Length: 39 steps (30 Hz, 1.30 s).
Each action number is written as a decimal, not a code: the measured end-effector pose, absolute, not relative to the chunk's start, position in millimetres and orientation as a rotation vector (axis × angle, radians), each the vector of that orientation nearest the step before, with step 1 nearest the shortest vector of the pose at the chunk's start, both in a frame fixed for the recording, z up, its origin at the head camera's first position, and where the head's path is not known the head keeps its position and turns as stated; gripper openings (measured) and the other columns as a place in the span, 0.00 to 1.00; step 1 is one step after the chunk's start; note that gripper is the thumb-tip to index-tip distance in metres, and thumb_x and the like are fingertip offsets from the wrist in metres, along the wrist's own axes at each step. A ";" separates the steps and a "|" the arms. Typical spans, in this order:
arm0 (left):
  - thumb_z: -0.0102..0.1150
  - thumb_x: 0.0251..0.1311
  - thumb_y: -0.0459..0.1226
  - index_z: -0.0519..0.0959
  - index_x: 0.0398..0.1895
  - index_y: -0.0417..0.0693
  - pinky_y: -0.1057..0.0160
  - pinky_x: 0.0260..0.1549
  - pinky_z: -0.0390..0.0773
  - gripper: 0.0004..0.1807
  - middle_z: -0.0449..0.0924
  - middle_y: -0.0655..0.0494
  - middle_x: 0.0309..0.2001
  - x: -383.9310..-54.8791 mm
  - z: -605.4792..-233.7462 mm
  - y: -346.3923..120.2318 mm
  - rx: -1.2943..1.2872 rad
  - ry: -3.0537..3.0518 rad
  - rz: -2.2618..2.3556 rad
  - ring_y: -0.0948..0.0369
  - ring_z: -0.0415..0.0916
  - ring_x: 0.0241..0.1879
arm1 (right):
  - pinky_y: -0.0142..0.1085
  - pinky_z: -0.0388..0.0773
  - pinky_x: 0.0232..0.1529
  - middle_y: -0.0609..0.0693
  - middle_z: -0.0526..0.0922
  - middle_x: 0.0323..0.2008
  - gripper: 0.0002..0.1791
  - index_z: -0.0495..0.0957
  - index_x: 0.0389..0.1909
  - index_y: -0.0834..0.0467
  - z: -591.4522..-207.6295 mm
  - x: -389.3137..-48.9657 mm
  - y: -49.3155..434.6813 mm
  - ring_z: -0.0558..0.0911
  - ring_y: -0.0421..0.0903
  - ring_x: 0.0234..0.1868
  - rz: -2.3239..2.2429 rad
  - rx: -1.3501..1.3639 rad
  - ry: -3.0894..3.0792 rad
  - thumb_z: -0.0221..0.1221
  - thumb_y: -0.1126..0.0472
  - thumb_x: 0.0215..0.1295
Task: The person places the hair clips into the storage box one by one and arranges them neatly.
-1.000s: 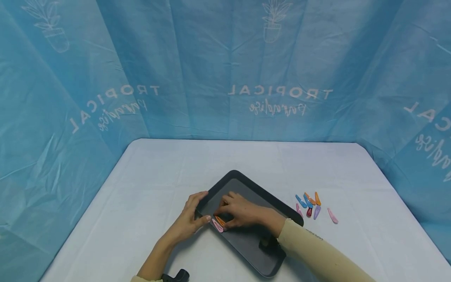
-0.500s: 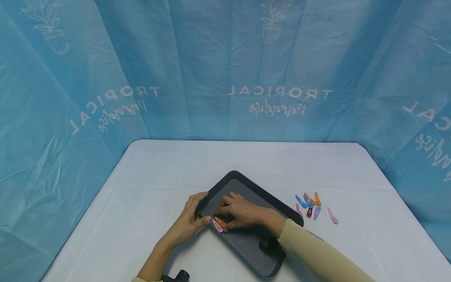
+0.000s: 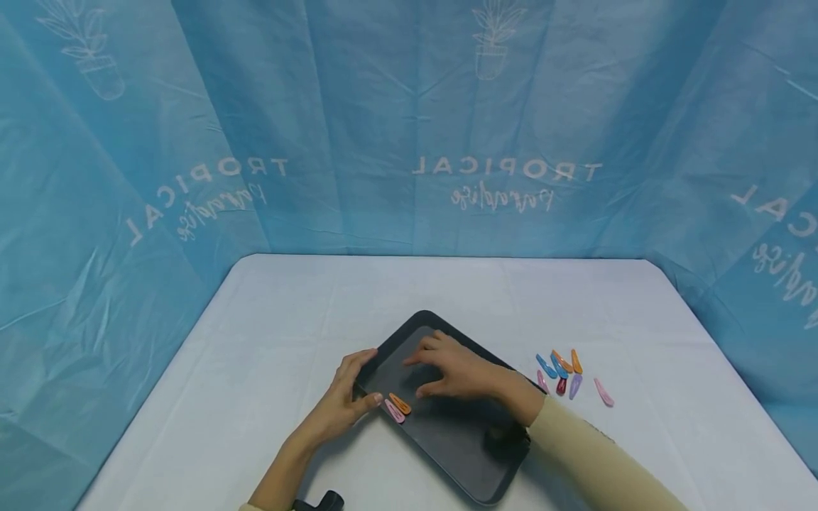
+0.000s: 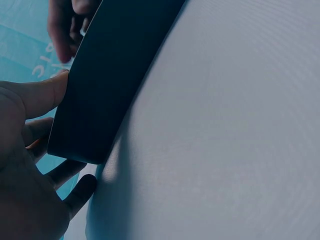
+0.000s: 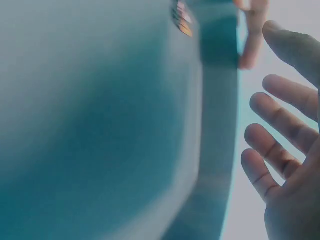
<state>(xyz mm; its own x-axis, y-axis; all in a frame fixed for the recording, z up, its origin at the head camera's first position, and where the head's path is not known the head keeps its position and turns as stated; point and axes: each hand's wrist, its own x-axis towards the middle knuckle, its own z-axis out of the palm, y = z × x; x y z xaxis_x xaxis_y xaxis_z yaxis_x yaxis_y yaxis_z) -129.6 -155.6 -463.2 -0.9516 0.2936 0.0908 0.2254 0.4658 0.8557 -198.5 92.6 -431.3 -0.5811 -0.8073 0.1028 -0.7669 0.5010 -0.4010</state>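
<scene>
A dark grey rectangular tray [image 3: 447, 440] lies slantwise on the white table. At its left corner my left hand [image 3: 348, 397] holds the rim, thumb along the near side and fingers by the short end; the left wrist view shows the thumb on the tray's wall [image 4: 95, 95]. Inside that corner, an orange snap hair clip [image 3: 400, 404] and a pink snap hair clip [image 3: 394, 411] lie side by side. My right hand [image 3: 456, 369] hovers over the tray just right of the clips, its fingers relaxed and apart, with nothing between them.
Right of the tray lies a loose group of snap hair clips: blue [image 3: 546, 365], orange [image 3: 576, 361], dark red [image 3: 561, 386], purple [image 3: 575, 386] and pink [image 3: 603, 392]. A blue printed curtain [image 3: 383, 128] stands around the table [image 3: 287, 319].
My right hand has let go of the orange clip and risen away up and to the right. The orange clip stays beside the pink one. My left hand has not moved.
</scene>
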 end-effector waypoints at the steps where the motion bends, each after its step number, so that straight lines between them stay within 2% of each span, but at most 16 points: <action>1: 0.63 0.57 0.37 0.56 0.71 0.49 0.33 0.64 0.52 0.40 0.52 0.45 0.70 -129.4 -463.1 -155.5 0.463 2.624 1.525 0.43 0.47 0.71 | 0.38 0.71 0.51 0.44 0.74 0.50 0.28 0.76 0.57 0.50 -428.2 -198.8 97.5 0.68 0.40 0.49 -0.653 -1.367 2.650 0.66 0.47 0.55; 6: 0.62 0.57 0.38 0.55 0.72 0.50 0.33 0.64 0.51 0.40 0.52 0.46 0.70 -128.9 -463.9 -155.1 0.461 2.600 1.538 0.43 0.46 0.72 | 0.41 0.73 0.50 0.46 0.75 0.51 0.28 0.75 0.58 0.49 -417.8 -199.5 132.1 0.68 0.41 0.50 -0.763 -1.323 2.736 0.65 0.47 0.56; 12: 0.62 0.58 0.37 0.55 0.71 0.49 0.33 0.64 0.53 0.39 0.53 0.45 0.69 -129.9 -465.5 -154.8 0.495 2.627 1.527 0.42 0.48 0.71 | 0.44 0.74 0.50 0.43 0.75 0.51 0.28 0.74 0.57 0.46 -411.3 -196.1 180.8 0.68 0.38 0.50 -0.866 -1.183 2.855 0.64 0.45 0.55; 21: 0.62 0.58 0.38 0.56 0.71 0.48 0.32 0.63 0.54 0.39 0.53 0.44 0.69 -130.7 -466.6 -156.4 0.499 2.635 1.518 0.41 0.49 0.70 | 0.47 0.74 0.46 0.47 0.76 0.50 0.27 0.76 0.55 0.53 -414.9 -191.1 250.1 0.67 0.38 0.49 -0.900 -0.945 3.032 0.67 0.52 0.54; 30: 0.62 0.58 0.38 0.55 0.71 0.49 0.32 0.63 0.53 0.39 0.52 0.46 0.70 -130.5 -464.9 -157.5 0.480 2.624 1.509 0.42 0.47 0.71 | 0.56 0.73 0.47 0.55 0.76 0.50 0.26 0.76 0.55 0.58 -439.9 -191.1 293.5 0.66 0.49 0.50 -0.914 -0.593 3.024 0.66 0.53 0.56; 36: 0.61 0.59 0.38 0.55 0.71 0.47 0.32 0.62 0.53 0.39 0.52 0.44 0.69 -130.3 -466.4 -158.2 0.520 2.626 1.520 0.41 0.48 0.71 | 0.59 0.71 0.48 0.59 0.74 0.52 0.30 0.76 0.55 0.59 -452.7 -191.6 311.0 0.65 0.54 0.52 -0.879 -0.433 2.996 0.65 0.47 0.56; 39: 0.62 0.58 0.38 0.55 0.71 0.47 0.31 0.62 0.53 0.39 0.52 0.44 0.69 -129.8 -466.1 -158.5 0.522 2.623 1.533 0.41 0.48 0.71 | 0.59 0.71 0.48 0.60 0.73 0.53 0.30 0.76 0.56 0.59 -457.7 -193.0 317.5 0.65 0.55 0.52 -0.837 -0.403 2.991 0.65 0.47 0.56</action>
